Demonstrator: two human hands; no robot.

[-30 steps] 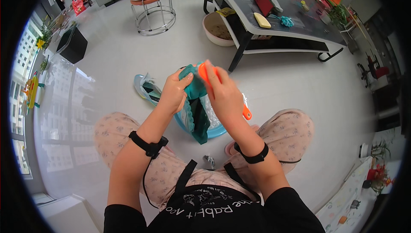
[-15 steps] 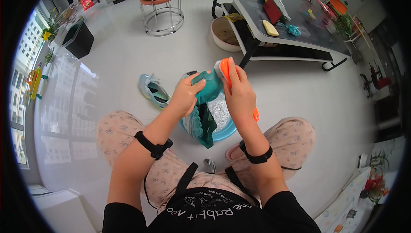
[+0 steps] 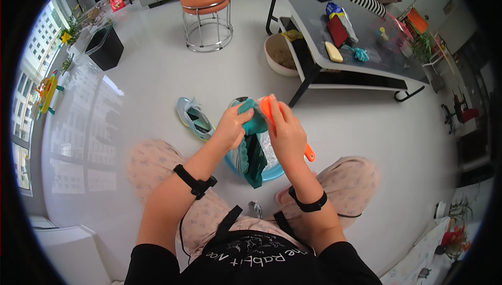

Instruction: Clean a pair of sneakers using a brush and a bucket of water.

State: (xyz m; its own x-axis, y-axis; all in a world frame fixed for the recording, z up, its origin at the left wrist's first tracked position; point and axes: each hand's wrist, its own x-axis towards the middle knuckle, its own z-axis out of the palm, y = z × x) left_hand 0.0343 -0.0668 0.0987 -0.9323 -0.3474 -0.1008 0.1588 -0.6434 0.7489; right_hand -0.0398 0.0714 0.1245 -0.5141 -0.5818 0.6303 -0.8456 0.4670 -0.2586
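Note:
My left hand (image 3: 231, 127) grips a wet teal shoe (image 3: 255, 124) by its upper, thumb on top. The shoe's dark green lining hangs down over the blue basin (image 3: 275, 173), which holds clear, bubbly-looking water. In my right hand (image 3: 286, 133) is an orange scrub brush (image 3: 266, 108), its handle end sticking out below the wrist. Pale bristles face the shoe's teal surface and seem to touch it. A second shoe (image 3: 195, 119), light blue with a yellowish sole, lies on the floor to the left of the basin.
Ahead to the right stands a low dark table (image 3: 361, 57) with a yellow soap bar (image 3: 333, 52) and a blue mesh puff (image 3: 361, 54) on it. A bucket (image 3: 280, 57) sits beside its leg. Farther off are an orange stool (image 3: 205, 0) and a black bin (image 3: 105, 49).
Both hands have come lower and nearer to me with the shoe and brush. The brush has shifted along the shoe, and more of its handle end shows. The view has tilted up slightly.

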